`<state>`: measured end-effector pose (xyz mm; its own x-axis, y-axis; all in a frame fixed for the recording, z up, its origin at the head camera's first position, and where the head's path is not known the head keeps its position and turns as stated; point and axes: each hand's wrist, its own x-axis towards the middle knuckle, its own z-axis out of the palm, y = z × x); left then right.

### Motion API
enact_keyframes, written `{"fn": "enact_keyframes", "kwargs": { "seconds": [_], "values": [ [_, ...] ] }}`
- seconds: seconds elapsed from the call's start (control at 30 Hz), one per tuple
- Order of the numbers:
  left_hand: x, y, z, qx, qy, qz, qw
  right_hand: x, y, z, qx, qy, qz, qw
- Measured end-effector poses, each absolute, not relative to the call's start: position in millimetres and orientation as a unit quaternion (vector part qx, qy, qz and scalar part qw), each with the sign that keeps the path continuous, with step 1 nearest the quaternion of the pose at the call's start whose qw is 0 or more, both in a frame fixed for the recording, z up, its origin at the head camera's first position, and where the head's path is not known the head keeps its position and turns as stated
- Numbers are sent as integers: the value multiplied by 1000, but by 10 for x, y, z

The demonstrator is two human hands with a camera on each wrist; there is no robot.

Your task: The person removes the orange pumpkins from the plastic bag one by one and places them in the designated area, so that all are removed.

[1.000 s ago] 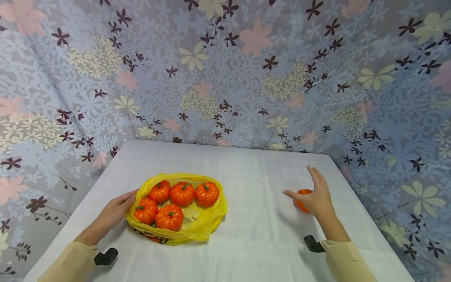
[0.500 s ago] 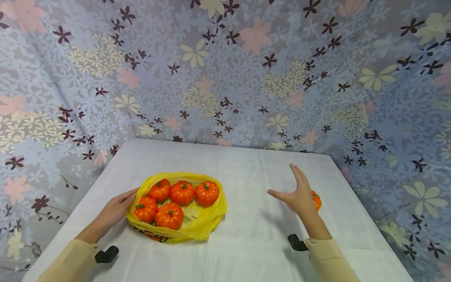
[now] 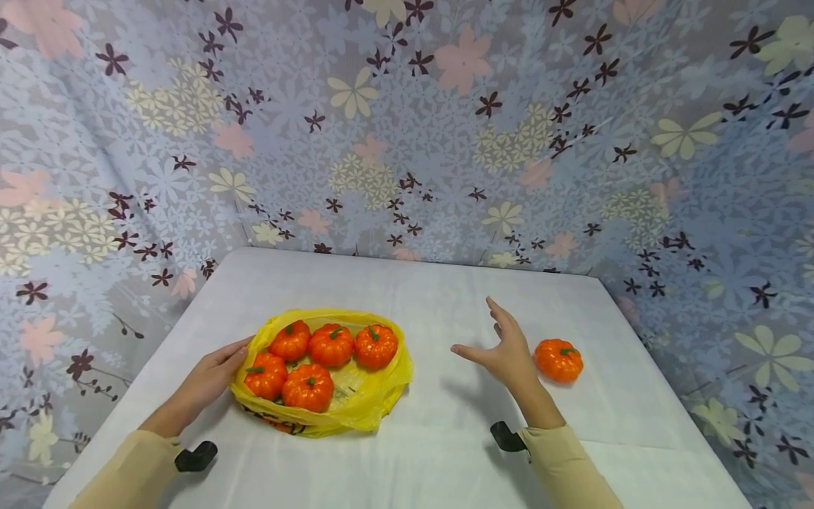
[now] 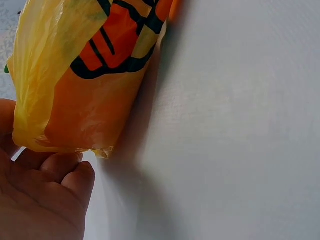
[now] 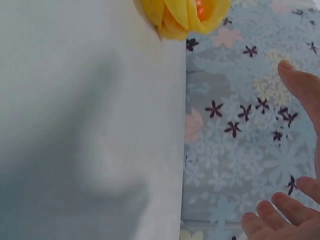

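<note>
A yellow plastic bag [image 3: 381,406], its mouth rolled wide, stands on the left half of the table with several small orange pumpkins [image 3: 307,388] inside. My left hand [image 3: 206,382] holds the bag's left side; in the left wrist view its curled fingers [image 4: 72,175] meet the edge of the printed plastic. Between the bag and a lone orange pumpkin [image 3: 558,360], my right hand [image 3: 509,357] hovers over the table, thumb and fingers spread wide, holding nothing. That pumpkin lies just right of the hand, green stem showing. In the right wrist view the thumb [image 5: 302,87] stands far from the fingertips.
A white cloth covers the table [image 3: 439,304]. Floral fabric [image 3: 407,127] hangs behind it and along both sides. Black wrist devices [image 3: 196,457] sit near both sleeve cuffs.
My right hand has moved left, away from the lone pumpkin, which is now uncovered. Its fingers stay spread. The left hand and the bag have hardly moved.
</note>
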<state>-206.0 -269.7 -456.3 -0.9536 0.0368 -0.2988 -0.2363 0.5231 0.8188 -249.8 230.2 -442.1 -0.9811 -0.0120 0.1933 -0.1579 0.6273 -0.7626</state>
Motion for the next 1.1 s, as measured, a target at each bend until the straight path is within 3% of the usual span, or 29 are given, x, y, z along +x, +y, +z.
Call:
{"fn": "enact_keyframes", "kwargs": {
  "seconds": [0.77,1.1],
  "values": [
    [-2032,-2750,-4542,-69,867,472,143,-2504,1357,-4486,150,-853,498,46],
    [-2041,-2709,-4564,-62,864,479,143,-2461,1131,-4552,173,-849,499,-8]
  ]
}}
